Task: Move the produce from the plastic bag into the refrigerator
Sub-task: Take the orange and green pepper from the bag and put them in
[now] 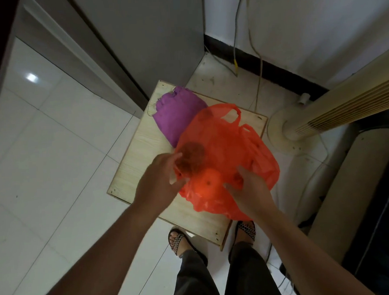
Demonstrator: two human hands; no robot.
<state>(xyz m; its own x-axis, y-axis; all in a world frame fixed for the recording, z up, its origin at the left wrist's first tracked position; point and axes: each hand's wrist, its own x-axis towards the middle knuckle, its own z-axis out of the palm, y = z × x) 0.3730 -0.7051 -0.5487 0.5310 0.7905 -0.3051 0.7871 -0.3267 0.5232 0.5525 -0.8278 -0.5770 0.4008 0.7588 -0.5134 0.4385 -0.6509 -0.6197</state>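
Two hands [158,179] [250,190] on one red bag [225,145]

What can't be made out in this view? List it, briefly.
Head view only:
- Produce in the bag: tinted by red plastic; count and kind unclear beyond an orange round one and a brown one.
- Fridge: top cut by the frame edge; its inside is out of sight.
- Left hand, right hand: fingertips blurred against the plastic; grip unclear.
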